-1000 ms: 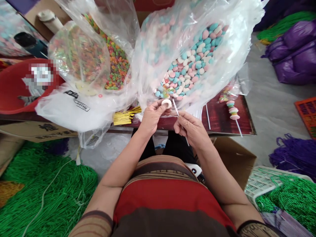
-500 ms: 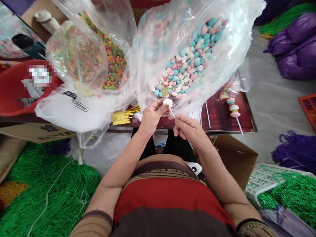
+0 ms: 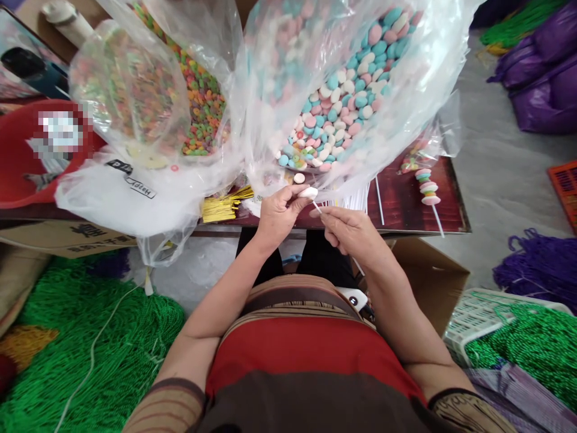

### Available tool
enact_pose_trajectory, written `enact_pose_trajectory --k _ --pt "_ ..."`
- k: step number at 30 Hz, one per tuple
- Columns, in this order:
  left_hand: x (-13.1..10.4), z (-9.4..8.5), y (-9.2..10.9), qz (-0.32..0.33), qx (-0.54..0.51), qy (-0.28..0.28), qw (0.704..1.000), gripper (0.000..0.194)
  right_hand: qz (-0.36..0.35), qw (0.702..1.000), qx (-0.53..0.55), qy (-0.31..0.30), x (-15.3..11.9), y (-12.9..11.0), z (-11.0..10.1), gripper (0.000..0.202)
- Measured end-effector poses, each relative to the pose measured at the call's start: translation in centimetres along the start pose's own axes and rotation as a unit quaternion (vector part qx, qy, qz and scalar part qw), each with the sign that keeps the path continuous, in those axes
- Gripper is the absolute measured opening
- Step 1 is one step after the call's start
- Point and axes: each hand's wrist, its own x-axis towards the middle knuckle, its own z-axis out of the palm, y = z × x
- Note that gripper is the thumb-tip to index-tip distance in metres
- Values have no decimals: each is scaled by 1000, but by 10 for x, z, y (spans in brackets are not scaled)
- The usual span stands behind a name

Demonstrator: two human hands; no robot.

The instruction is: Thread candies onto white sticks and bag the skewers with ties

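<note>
Over a grey floor [image 3: 487,204], a dark red worktop [image 3: 448,195], near edge close to the lap. At the middle of that edge, left hand [image 3: 277,219] nearly closed, with a white candy [image 3: 309,193] pinched between thumb and fingers, seemingly to steady the disc while leaving room for the stick. Right hand [image 3: 354,231] curled round a thin white stick [image 3: 318,207], with its tip at the candy and its rear end out past the palm; gripped a little behind the tip, probably for straight aim. Cannot tell whether pierced or only touched.

Just beyond the fingers, a loose pale candy [image 3: 299,178], near a big clear bag [image 3: 433,72] of pink, blue and white candies, opened toward the lap, likely for a short reach. To the left, another clear bag [image 3: 130,96] with small coloured rings, then a white bag [image 3: 97,207] and a red basin [image 3: 13,177]. Near the left hand, a bundle of yellow ties [image 3: 220,207]. Beyond the right hand, a sheaf of white sticks [image 3: 358,198], side by side, perhaps for easy picking. Farther right, a loaded stick [image 3: 428,187] with its bare end over the edge, beside a small clear packet [image 3: 419,153]. Below, green cords [image 3: 112,355] and an open cardboard box [image 3: 424,288].
</note>
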Motion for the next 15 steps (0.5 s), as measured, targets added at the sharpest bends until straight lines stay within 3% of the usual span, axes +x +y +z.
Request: enact_pose_trajectory --k 6,11,15 --pt "-2 -5 -3 29 12 -39 999 15 32 994 94 -43 0 3 -1 40" --pt "-8 -3 -8 40 38 -15 998 21 30 995 89 -35 0 4 1 39" --pt "-13 -1 -13 76 76 -36 994 24 14 995 98 -1 6 8 12 39"
